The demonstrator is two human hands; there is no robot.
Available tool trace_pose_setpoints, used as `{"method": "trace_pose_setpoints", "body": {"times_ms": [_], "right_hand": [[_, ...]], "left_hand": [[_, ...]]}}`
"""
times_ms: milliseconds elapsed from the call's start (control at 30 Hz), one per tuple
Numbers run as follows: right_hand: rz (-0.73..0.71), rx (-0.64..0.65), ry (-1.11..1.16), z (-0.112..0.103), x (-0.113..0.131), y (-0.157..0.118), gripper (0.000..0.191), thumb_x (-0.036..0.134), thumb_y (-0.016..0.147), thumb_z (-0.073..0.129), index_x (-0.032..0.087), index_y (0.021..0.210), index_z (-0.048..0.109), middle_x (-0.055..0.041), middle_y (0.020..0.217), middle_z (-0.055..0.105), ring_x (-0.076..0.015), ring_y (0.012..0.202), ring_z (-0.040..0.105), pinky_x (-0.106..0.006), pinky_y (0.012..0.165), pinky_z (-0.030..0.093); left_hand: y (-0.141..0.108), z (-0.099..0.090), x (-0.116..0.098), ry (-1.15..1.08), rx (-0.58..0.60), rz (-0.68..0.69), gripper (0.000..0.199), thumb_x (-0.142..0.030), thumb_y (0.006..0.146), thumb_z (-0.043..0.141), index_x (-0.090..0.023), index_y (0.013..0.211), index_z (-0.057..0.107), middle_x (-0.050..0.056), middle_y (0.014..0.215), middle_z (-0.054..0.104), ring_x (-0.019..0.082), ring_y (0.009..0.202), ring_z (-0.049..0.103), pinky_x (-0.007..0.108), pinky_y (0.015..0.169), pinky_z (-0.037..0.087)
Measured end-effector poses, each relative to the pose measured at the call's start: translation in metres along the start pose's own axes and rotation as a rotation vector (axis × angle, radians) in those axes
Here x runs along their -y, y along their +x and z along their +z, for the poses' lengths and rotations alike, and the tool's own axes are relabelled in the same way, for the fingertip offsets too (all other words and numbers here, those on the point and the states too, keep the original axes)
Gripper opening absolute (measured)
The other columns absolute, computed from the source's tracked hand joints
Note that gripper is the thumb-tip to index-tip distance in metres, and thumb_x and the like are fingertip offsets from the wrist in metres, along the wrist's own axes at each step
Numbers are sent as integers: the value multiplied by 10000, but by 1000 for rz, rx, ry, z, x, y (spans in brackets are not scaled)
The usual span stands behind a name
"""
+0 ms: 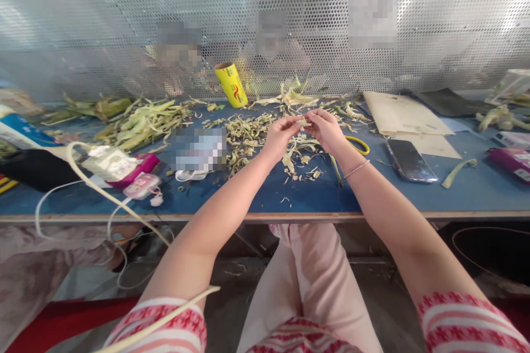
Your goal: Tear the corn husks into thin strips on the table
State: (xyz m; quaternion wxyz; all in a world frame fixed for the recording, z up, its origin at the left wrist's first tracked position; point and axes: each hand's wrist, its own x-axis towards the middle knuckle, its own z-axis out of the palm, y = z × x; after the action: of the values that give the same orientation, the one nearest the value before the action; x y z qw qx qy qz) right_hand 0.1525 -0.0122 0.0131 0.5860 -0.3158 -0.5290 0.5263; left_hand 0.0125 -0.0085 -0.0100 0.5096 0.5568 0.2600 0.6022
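Note:
My left hand [280, 133] and my right hand [324, 126] meet over the blue table, fingertips pinched together. Between them is a small pale piece of dried plant [303, 123], held from both sides. Below and to the left of my hands spreads a pile of dried pale-green plant scraps [250, 131]. Smaller bits [304, 161] lie scattered under my fingers. Just behind my hands rests a larger clump of dried leaves [293, 96]. A yellow ring [359, 145], perhaps a tape roll, is close to my right wrist.
A yellow printed tube [231, 85] stands by the perforated metal panel [314, 22]. Long pale stalks [144, 123] are heaped at left, near a phone [202, 149] and cables. Rightward are a dark phone [411, 160], cardboard [408, 113] and a purple box [511, 164].

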Motion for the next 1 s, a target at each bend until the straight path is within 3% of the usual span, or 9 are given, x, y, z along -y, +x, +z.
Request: {"method": "trace_pose_setpoints", "body": {"times_ms": [133, 333, 600, 800, 1000], "right_hand": [[-52, 15, -187, 0, -4, 0, 368, 497, 736, 717, 205, 693, 496, 46, 609, 518, -83, 540, 527, -238, 537, 489], [-221, 43, -426, -2, -5, -2, 342, 487, 823, 621, 226, 671, 461, 72, 469, 436, -77, 411, 383, -235, 417, 323], [-211, 75, -280, 1, -5, -3, 399, 595, 774, 635, 243, 713, 457, 87, 474, 401, -73, 402, 357, -239, 414, 307], [-143, 110, -101, 5, -3, -7, 448, 618, 704, 692, 244, 719, 445, 100, 453, 346, -65, 386, 283, -235, 399, 243], [-120, 66, -85, 8, -5, -7, 477, 656, 717, 656, 253, 750, 404, 104, 465, 293, -70, 400, 253, -236, 408, 221]], "left_hand": [[1, 0, 2, 8, 20, 27, 133, -251, 727, 754, -204, 831, 685, -4, 777, 683, 99, 726, 628, 277, 762, 518], [-1, 0, 0, 4, 49, -10, 190, -228, 711, 767, -201, 836, 627, -37, 674, 606, 76, 655, 591, 255, 736, 515], [-1, 1, -4, -149, 28, -155, 165, -187, 717, 758, -187, 750, 596, -31, 679, 614, 73, 662, 613, 266, 788, 550], [-1, 2, -10, -213, 46, -156, 124, -166, 724, 737, -185, 723, 615, -31, 637, 584, 65, 628, 588, 242, 748, 552], [3, -2, -8, -159, 51, -155, 83, -168, 758, 707, -177, 735, 628, -12, 661, 600, 83, 658, 601, 293, 806, 545]]}}
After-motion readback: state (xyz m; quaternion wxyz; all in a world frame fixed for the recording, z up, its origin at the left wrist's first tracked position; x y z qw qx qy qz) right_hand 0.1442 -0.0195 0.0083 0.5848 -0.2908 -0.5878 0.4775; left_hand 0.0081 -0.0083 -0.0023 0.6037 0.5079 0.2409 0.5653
